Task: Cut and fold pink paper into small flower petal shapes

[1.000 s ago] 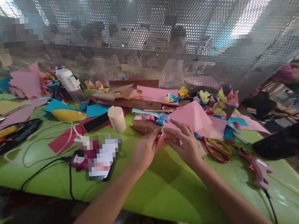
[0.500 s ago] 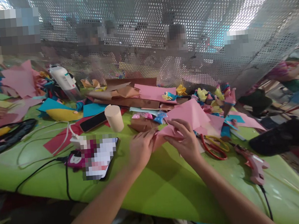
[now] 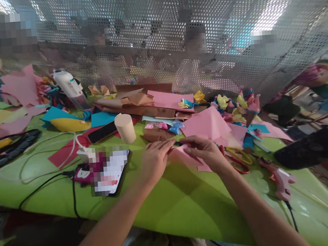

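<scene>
A folded piece of pink paper (image 3: 182, 156) is held between my two hands above the green table (image 3: 170, 206). My left hand (image 3: 157, 159) grips its left side, with the fingers closed together over the edge. On the other side my right hand (image 3: 204, 152) pinches the paper between thumb and fingers. A small dark thing (image 3: 177, 143) shows between my fingertips; I cannot tell what it is. Just behind my hands lie brown paper (image 3: 156, 135) and small pink and blue plastic packets (image 3: 176, 127). A larger pink sheet (image 3: 205, 123) rises beyond my right hand.
To the left are a lit phone (image 3: 113, 172), a purple power strip (image 3: 83, 174) with cables, a beige paper cylinder (image 3: 125, 128) and a dark phone (image 3: 102, 132). Red- and yellow-handled scissors (image 3: 239, 158), a pink glue gun (image 3: 280, 180) and a black bottle (image 3: 305, 149) lie rightward. Perforated metal (image 3: 152, 44) stands behind.
The pink paper has been turned and tipped lower and flatter between my hands. My right hand has rotated, its fingers now pointing left. Both hands keep their hold.
</scene>
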`<state>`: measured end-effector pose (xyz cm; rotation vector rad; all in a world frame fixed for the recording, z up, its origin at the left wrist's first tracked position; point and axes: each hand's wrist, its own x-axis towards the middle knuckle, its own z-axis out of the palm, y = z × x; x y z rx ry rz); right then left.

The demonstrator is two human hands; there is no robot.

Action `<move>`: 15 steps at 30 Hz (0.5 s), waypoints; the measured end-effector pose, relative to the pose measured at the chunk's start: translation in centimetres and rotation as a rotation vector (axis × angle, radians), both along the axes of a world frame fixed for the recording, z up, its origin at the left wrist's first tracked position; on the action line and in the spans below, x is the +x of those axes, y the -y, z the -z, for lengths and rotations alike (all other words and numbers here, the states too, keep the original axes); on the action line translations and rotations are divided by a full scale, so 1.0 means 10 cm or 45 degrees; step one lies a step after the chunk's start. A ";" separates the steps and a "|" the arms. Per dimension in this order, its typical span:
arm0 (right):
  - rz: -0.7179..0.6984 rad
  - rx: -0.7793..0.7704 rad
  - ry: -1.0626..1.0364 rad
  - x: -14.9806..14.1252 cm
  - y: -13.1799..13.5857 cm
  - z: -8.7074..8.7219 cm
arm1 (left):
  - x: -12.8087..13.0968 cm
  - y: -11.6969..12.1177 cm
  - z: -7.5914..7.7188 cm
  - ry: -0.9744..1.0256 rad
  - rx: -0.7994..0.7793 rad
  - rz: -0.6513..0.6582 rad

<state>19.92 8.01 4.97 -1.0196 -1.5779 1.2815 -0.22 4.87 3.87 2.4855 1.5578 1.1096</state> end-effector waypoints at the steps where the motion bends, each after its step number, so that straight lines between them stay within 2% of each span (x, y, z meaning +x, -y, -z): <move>1: -0.017 0.038 0.038 0.00 0.00 -0.02 | 0.00 -0.01 0.00 0.008 0.004 0.015; 7: 0.074 0.311 0.083 0.02 -0.01 -0.01 | 0.01 -0.04 0.05 0.006 -0.025 0.106; 10: 0.114 0.345 0.110 0.03 -0.01 0.00 | 0.01 -0.04 0.06 -0.005 -0.064 0.125; 15: 0.034 0.347 0.126 0.04 -0.02 0.00 | 0.01 -0.04 0.05 -0.002 -0.104 0.120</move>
